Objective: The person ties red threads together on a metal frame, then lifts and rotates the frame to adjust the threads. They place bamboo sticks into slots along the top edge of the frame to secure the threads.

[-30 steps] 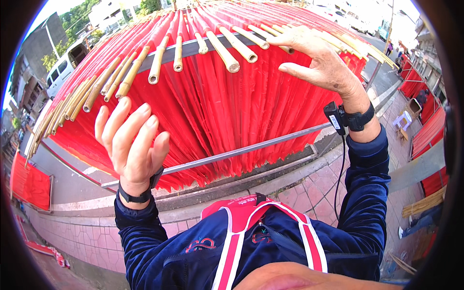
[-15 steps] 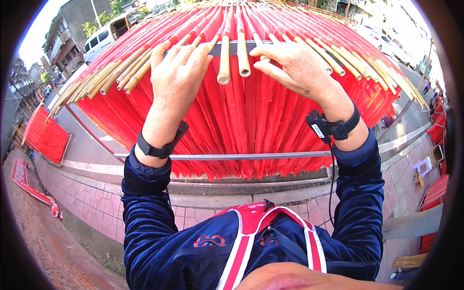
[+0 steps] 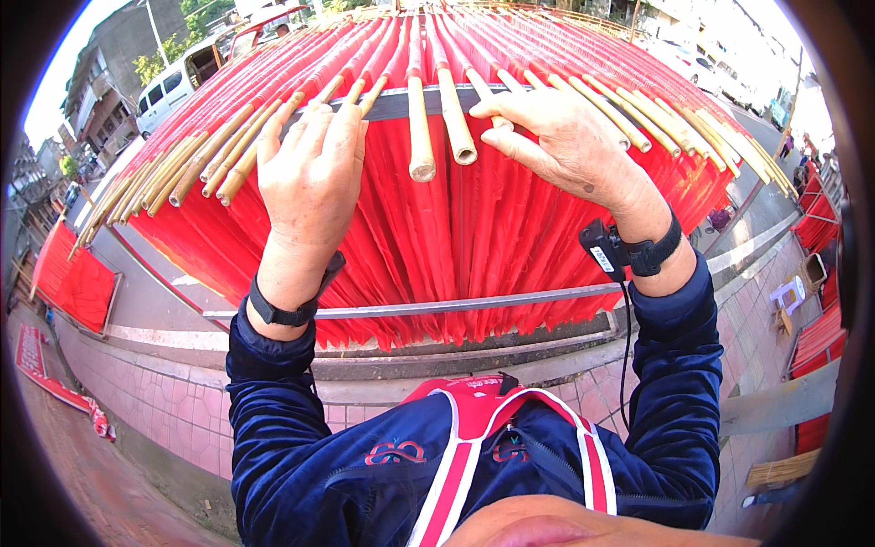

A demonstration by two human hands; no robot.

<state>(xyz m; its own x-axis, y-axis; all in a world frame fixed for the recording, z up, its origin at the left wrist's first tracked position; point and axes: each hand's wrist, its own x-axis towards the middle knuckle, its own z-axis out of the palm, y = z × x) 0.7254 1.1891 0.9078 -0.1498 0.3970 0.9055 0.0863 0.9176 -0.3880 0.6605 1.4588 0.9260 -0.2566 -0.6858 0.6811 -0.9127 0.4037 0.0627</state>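
Overhead, both open-fingered grips, left hand [image 3: 310,173] and right hand [image 3: 565,146], rest on bamboo poles [image 3: 419,109] near the rack's front edge.

Dark blue velvety long-sleeved jacket [image 3: 383,465] worn, red emblems seen on chest. Red harness straps with white edging [image 3: 474,438] crossed over chest at 6 o'clock. Black wristband [image 3: 278,312] worn at 8 o'clock; black band with small sensor box [image 3: 629,253] and thin black cable [image 3: 625,346] at 3 o'clock.

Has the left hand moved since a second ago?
Yes. The left hand has gone up and forward from in front of the red strips onto the bamboo poles at the grey crossbar.
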